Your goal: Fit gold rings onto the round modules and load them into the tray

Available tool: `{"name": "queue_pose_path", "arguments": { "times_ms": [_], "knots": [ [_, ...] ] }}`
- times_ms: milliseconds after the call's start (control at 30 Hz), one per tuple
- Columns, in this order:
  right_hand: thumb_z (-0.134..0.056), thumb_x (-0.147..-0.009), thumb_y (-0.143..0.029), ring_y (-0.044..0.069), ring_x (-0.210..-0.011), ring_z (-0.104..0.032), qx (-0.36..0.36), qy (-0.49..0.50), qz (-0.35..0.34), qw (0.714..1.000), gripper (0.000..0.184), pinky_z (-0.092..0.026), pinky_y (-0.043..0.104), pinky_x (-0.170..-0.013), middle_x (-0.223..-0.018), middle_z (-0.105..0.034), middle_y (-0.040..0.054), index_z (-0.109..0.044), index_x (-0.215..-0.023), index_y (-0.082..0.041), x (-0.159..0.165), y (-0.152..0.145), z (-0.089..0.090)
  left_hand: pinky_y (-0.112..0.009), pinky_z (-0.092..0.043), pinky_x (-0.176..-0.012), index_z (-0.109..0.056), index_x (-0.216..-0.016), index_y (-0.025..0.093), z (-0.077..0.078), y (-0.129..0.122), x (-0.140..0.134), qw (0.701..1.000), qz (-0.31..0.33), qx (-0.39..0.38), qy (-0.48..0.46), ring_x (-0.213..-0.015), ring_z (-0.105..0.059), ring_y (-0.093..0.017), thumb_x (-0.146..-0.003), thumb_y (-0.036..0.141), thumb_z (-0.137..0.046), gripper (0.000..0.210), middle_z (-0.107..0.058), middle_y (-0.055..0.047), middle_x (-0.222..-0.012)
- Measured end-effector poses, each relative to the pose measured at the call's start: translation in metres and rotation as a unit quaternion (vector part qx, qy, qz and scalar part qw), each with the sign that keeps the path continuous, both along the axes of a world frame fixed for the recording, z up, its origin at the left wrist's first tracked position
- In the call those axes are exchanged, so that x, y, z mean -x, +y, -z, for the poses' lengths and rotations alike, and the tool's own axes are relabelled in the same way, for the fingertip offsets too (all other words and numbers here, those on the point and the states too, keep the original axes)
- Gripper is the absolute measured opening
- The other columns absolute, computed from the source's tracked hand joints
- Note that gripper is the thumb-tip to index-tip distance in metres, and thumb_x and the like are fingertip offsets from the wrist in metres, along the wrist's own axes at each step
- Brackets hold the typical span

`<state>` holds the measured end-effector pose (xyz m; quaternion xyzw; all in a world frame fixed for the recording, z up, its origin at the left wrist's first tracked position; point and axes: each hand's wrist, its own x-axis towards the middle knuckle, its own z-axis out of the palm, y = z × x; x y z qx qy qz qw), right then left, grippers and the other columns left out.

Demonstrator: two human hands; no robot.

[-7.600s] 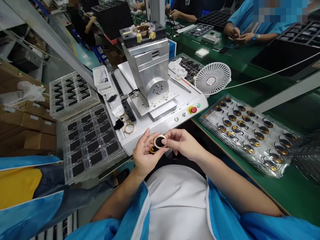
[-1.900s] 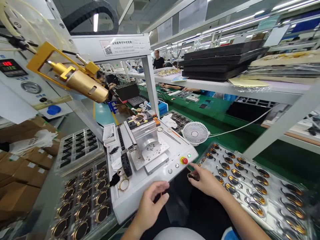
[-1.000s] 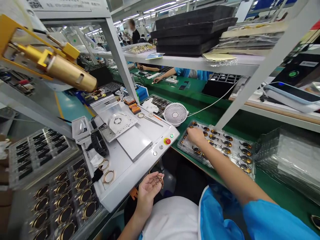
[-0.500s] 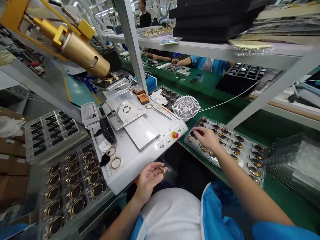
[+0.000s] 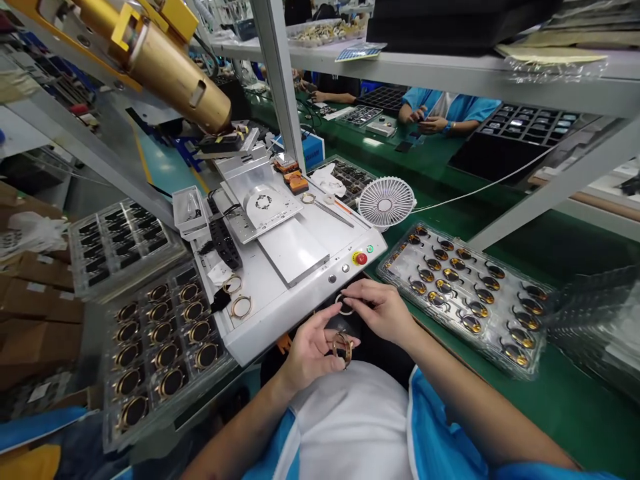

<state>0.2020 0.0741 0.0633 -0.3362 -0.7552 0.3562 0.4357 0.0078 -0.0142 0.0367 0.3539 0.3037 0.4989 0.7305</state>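
Observation:
My left hand (image 5: pixel 311 352) is closed around a gold watch case (image 5: pixel 343 349), an open ring with lugs, held tilted between thumb and fingers. Just above it, my right hand (image 5: pixel 383 312) pinches a small round part with a pale rim (image 5: pixel 345 305). The tips of my left fingers come close to that part; whether they touch it I cannot tell. To the right lies a clear tray (image 5: pixel 400 268) with rows of round amber-and-black parts with thin dark tails. Two more gold rings, including a watch case (image 5: pixel 241 307), rest on the white machine's left edge.
The white machine (image 5: pixel 300 303) has a red stop button (image 5: pixel 361 259) at its front. A white fan (image 5: pixel 386 202) stands behind. Left is a clear tray (image 5: pixel 145 407) of gold-rimmed black watch faces. A metal post (image 5: pixel 280 80) and shelf rise ahead; a co-worker's hands (image 5: pixel 433 125) show beyond.
My right hand has left the right tray and come over to my left hand, bringing the round part. The watch case stays in my left hand. The view has shifted slightly.

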Motion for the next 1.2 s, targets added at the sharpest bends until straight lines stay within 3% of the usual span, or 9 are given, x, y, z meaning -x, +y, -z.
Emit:
{"name": "queue_pose_path", "arguments": {
  "times_ms": [133, 333, 433, 567, 700, 833, 1000, 1100, 1200],
  "knots": [
    [-0.061, -0.100, -0.021, 0.020, -0.086, -0.073, -0.034, 0.006, -0.035, 0.999, 0.016, -0.060, 0.031, -0.073, -0.094, -0.074, 0.0088, -0.074, -0.091, -0.020, 0.008, -0.006, 0.002, -0.036, -0.060, -0.086, -0.066, -0.136, 0.032, 0.001, -0.005, 0.003, 0.998, -0.045, 0.037, -0.031, -0.092, -0.078, -0.024, -0.059, 0.042, -0.098, 0.083, -0.060, -0.012, -0.146],
    [-0.058, -0.098, -0.023, 0.020, -0.090, -0.068, -0.036, -0.053, -0.123, 0.990, 0.013, -0.055, 0.031, -0.076, -0.103, -0.068, 0.0104, -0.062, -0.086, -0.020, 0.018, 0.008, -0.005, -0.028, -0.057, -0.084, -0.071, -0.129, 0.018, 0.008, -0.004, 0.017, 0.995, -0.058, 0.057, -0.052, -0.092, -0.077, -0.022, -0.063, 0.042, -0.096, 0.074, -0.080, -0.012, -0.097],
    [-0.060, -0.096, -0.030, 0.018, -0.075, -0.067, 0.082, -0.024, -0.038, 0.996, 0.014, -0.052, 0.029, -0.068, -0.083, -0.069, 0.0049, -0.055, -0.086, -0.021, 0.033, 0.039, -0.005, -0.029, -0.057, -0.085, -0.068, -0.133, 0.016, 0.010, -0.003, 0.022, 0.994, -0.084, 0.052, -0.045, -0.094, -0.076, -0.022, -0.065, 0.042, -0.095, 0.078, -0.081, -0.014, -0.099],
    [-0.062, -0.092, -0.025, 0.015, -0.053, -0.059, 0.245, -0.032, 0.089, 0.965, 0.014, -0.045, 0.024, -0.058, -0.057, -0.063, -0.0043, -0.051, -0.083, -0.023, 0.057, 0.085, -0.007, -0.030, -0.057, -0.088, -0.064, -0.138, 0.017, 0.008, -0.006, 0.026, 0.996, -0.083, 0.029, -0.032, -0.095, -0.077, -0.022, -0.066, 0.040, -0.095, 0.082, -0.082, -0.014, -0.101],
    [-0.068, -0.087, -0.027, 0.015, -0.047, -0.055, 0.272, -0.055, 0.133, 0.952, 0.020, -0.040, 0.024, -0.051, -0.052, -0.060, -0.0056, -0.049, -0.084, -0.023, 0.061, 0.100, -0.005, -0.029, -0.057, -0.089, -0.061, -0.143, 0.019, 0.006, -0.012, 0.031, 0.996, -0.089, -0.013, -0.015, -0.099, -0.076, -0.022, -0.071, 0.042, -0.092, 0.082, -0.081, -0.013, -0.105],
    [-0.074, -0.083, -0.039, 0.015, -0.048, -0.052, 0.249, -0.014, 0.152, 0.956, 0.029, -0.037, 0.025, -0.049, -0.052, -0.056, -0.0074, -0.051, -0.090, -0.023, 0.046, 0.074, 0.004, -0.033, -0.059, -0.092, -0.051, -0.152, 0.021, 0.007, -0.016, 0.035, 0.987, -0.113, -0.082, 0.078, -0.107, -0.075, -0.026, -0.077, 0.037, -0.089, 0.085, -0.077, -0.016, -0.118],
    [-0.077, -0.081, -0.052, 0.020, -0.073, -0.068, 0.309, 0.107, 0.001, 0.945, 0.038, -0.051, 0.028, -0.056, -0.083, -0.072, 0.0059, -0.067, -0.095, -0.019, 0.042, 0.007, 0.016, -0.044, -0.062, -0.096, -0.034, -0.160, 0.035, 0.015, -0.014, 0.025, 0.905, -0.142, -0.235, 0.324, -0.114, -0.074, -0.029, -0.080, 0.020, -0.084, 0.095, -0.026, -0.020, -0.171],
    [-0.084, -0.076, -0.049, 0.023, -0.091, -0.071, 0.326, 0.172, -0.012, 0.930, 0.049, -0.058, 0.033, -0.074, -0.102, -0.076, 0.0096, -0.071, -0.112, -0.019, 0.049, -0.013, 0.016, -0.050, -0.060, -0.102, -0.022, -0.165, 0.032, 0.017, -0.009, 0.014, 0.827, -0.104, -0.322, 0.449, -0.121, -0.070, -0.034, -0.080, 0.019, -0.082, 0.105, -0.025, -0.022, -0.171],
    [-0.084, -0.077, -0.049, 0.020, -0.077, -0.070, 0.351, 0.214, 0.013, 0.911, 0.043, -0.058, 0.033, -0.071, -0.090, -0.077, 0.0074, -0.075, -0.105, -0.018, 0.048, -0.011, 0.012, -0.049, -0.061, -0.101, -0.024, -0.164, 0.031, 0.014, -0.005, 0.007, 0.816, -0.070, -0.344, 0.460, -0.115, -0.073, -0.033, -0.079, 0.017, -0.082, 0.104, -0.027, -0.023, -0.170]
  ]
}}
